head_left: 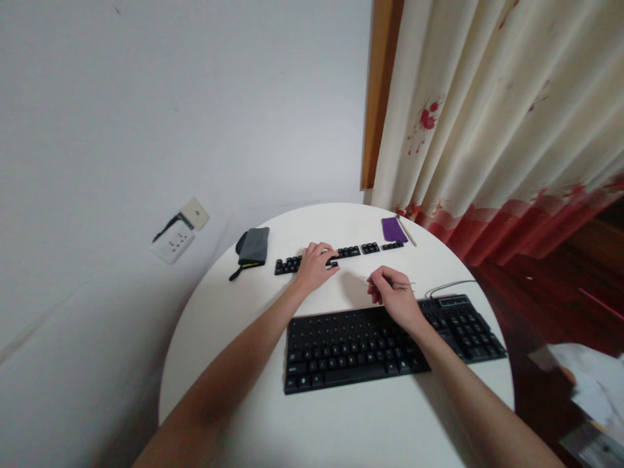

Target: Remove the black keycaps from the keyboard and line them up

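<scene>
My left hand [314,265] is over a row of loose black keycaps [288,265], thumb and forefinger curled around one small keycap [334,264]. My right hand [390,291] is closed around a thin wire tool [405,285] that looks like a keycap puller, its fine wires sticking out on both sides of the fingers. Below both hands lies a black keyboard [358,375]. Its upper left rows show bare switches without caps, while the lower rows and the number pad carry keys. My right forearm crosses the keyboard and hides part of it.
On the round white table [229,364], a grey pouch [255,246] with a black strap lies at the left. A purple cloth [392,229] and a slim brush-like stick [406,231] are at the far right. The keyboard cable [451,284] runs off the right edge. Wall and curtain [429,130] stand behind.
</scene>
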Demonstrator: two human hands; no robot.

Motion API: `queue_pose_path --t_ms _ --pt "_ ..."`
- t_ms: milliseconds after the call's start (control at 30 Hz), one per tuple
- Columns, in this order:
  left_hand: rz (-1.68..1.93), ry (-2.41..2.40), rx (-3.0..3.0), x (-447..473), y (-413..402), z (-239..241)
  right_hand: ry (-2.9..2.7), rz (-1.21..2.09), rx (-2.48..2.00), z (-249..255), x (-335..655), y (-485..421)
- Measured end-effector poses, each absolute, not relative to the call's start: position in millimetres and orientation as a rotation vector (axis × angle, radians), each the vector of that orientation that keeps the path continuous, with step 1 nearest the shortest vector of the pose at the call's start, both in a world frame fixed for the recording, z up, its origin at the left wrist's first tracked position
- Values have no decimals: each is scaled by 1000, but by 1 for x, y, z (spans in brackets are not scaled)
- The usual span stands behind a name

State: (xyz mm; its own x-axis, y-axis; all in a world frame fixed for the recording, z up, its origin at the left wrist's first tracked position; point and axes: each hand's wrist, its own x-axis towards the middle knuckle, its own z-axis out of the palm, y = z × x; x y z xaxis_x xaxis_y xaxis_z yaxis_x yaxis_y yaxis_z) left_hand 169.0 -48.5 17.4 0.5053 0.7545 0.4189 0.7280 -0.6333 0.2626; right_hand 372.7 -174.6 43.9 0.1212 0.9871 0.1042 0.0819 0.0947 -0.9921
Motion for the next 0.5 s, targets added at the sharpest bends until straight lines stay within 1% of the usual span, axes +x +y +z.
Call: queue_pose_path --t_ms 500 --pt "810 1447 2653 169 -45 14 -1231 995 -1253 42 375 -174"
